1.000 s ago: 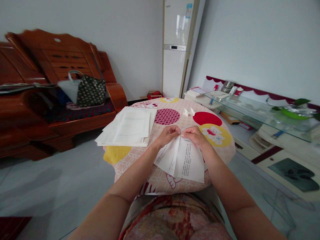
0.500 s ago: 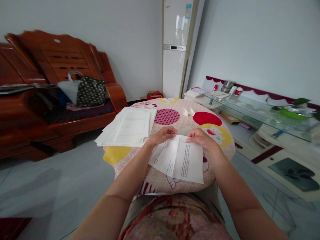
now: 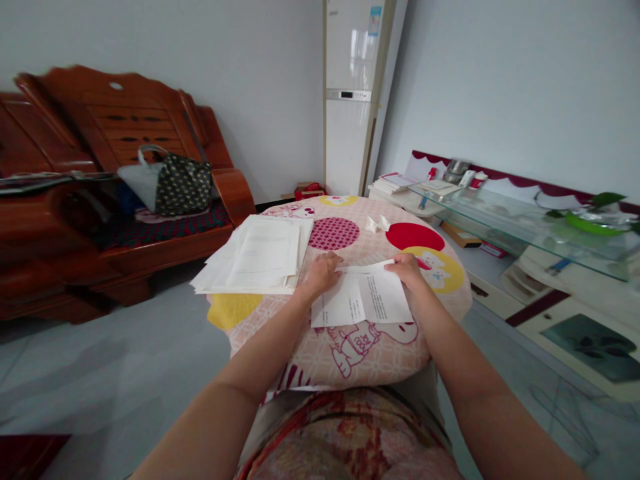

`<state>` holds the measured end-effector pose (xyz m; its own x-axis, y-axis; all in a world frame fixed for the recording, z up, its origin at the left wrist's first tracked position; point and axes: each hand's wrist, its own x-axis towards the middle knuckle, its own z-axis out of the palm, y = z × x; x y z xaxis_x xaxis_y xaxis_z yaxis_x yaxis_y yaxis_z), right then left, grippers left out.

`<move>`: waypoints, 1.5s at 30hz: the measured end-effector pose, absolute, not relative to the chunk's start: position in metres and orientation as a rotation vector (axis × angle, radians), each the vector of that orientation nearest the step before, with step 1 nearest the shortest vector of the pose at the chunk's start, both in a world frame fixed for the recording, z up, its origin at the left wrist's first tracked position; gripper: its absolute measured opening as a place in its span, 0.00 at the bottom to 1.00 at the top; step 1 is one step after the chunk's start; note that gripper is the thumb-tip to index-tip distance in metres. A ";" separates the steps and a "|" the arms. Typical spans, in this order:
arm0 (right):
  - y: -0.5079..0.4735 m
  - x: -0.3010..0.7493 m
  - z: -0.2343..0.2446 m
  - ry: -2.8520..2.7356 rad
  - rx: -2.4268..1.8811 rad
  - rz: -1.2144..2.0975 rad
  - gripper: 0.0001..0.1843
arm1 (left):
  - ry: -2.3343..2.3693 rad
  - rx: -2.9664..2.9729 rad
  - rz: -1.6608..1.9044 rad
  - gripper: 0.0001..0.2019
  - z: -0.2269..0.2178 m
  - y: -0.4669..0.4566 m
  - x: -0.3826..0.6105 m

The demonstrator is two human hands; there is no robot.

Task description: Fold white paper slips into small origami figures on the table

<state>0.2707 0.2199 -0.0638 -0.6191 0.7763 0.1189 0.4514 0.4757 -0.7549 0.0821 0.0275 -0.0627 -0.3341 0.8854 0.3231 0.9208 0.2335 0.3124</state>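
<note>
A printed white sheet of paper (image 3: 367,299), creased down its middle, lies on the round table's patterned cloth (image 3: 350,353) in front of me. My left hand (image 3: 320,272) grips the sheet's far left corner, fingers curled onto it. My right hand (image 3: 407,269) pinches the far right corner. Both hands rest low on the table.
A stack of white papers (image 3: 260,253) sits on the table's left side. Two small folded paper pieces (image 3: 377,223) lie at the far edge. A wooden sofa with a bag (image 3: 167,180) stands left, a glass shelf unit (image 3: 500,213) right, a tall white appliance (image 3: 353,93) behind.
The sheet was held up with my hands close together at its top; my hands have moved apart and lowered it flat onto the table, spreading it out.
</note>
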 end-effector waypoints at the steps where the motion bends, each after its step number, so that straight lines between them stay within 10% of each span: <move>1: 0.221 0.269 -0.066 -2.322 -1.061 0.865 0.11 | -2.382 -1.803 -0.679 0.16 -0.066 0.028 0.087; 9: 0.217 0.264 -0.064 -2.439 -1.269 0.499 0.14 | -2.462 -1.952 -0.261 0.32 -0.078 0.019 0.116; 45: 0.176 0.260 -0.058 -2.761 -1.355 -0.103 0.21 | -2.463 -1.923 -0.156 0.33 -0.085 0.015 0.115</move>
